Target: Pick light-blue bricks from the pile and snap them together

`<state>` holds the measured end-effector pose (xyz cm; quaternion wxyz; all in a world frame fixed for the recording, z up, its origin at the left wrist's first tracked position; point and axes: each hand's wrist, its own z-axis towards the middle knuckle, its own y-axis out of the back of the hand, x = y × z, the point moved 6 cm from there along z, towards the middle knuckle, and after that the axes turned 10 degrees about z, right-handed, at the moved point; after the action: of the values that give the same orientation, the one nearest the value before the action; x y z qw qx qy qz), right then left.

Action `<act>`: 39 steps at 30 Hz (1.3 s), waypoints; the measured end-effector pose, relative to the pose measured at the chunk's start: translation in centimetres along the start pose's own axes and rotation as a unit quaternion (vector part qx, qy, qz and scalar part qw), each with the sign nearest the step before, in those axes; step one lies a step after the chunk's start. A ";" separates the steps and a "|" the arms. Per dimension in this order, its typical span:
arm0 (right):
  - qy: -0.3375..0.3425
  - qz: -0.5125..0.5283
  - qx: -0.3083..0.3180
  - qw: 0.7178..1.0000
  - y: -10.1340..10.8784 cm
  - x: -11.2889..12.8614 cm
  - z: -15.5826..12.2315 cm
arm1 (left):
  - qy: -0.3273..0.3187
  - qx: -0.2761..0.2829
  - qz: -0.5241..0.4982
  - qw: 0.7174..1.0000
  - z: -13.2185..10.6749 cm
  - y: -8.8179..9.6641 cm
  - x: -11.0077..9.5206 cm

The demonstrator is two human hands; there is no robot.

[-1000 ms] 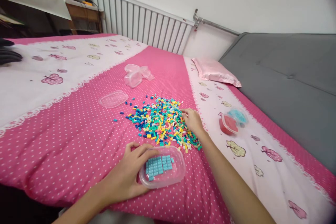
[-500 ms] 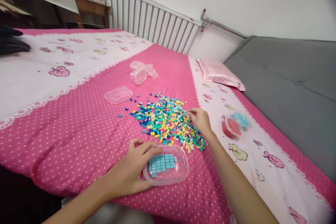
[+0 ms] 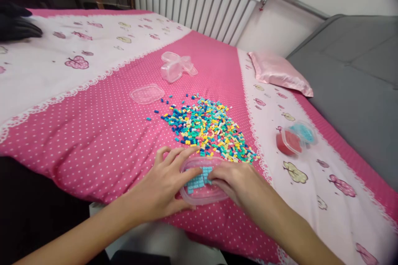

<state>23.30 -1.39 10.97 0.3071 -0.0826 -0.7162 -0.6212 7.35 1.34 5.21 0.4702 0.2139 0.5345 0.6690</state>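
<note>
A clear oval plastic container (image 3: 217,199) sits on the near edge of the bed, with light blue building bricks (image 3: 196,182) lined up in rows in its base. My left hand (image 3: 166,182) grips its left side, thumb at the near rim and index finger reaching inside to the bricks. My right hand (image 3: 238,180) is over the container's right part, fingertips pinched at the right end of the rows on what looks like a light blue brick, mostly hidden. Just beyond lies a loose pile of small multicoloured building bricks (image 3: 211,126).
A clear lid (image 3: 147,94) and nested empty containers (image 3: 175,67) lie behind the pile. To the right stand a container of red pieces (image 3: 288,141) and one of light blue pieces (image 3: 303,132). Farther off are a pink pillow (image 3: 280,73), a grey headboard (image 3: 351,58) and a black glove (image 3: 18,22).
My right hand has moved from the right edge of the pile down into the container. My left index finger now reaches in among the bricks. The camera view has tilted down.
</note>
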 end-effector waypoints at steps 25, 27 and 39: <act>-0.054 -0.203 0.146 0.967 -3.6 -1.7 2.0 | -0.079 -0.011 -0.003 0.997 0.6 0.0 -1.0; -0.048 -0.206 0.140 0.967 -3.6 -1.6 1.9 | -0.076 -0.015 0.000 0.997 0.6 0.1 -1.0; -0.034 -0.256 0.146 0.955 -3.4 0.1 2.2 | -0.081 -0.018 0.005 0.997 0.9 0.2 -1.2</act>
<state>20.81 -0.05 8.08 0.1216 0.1282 -0.8062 -0.5647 8.53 0.80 5.92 0.5121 0.2622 0.4815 0.6612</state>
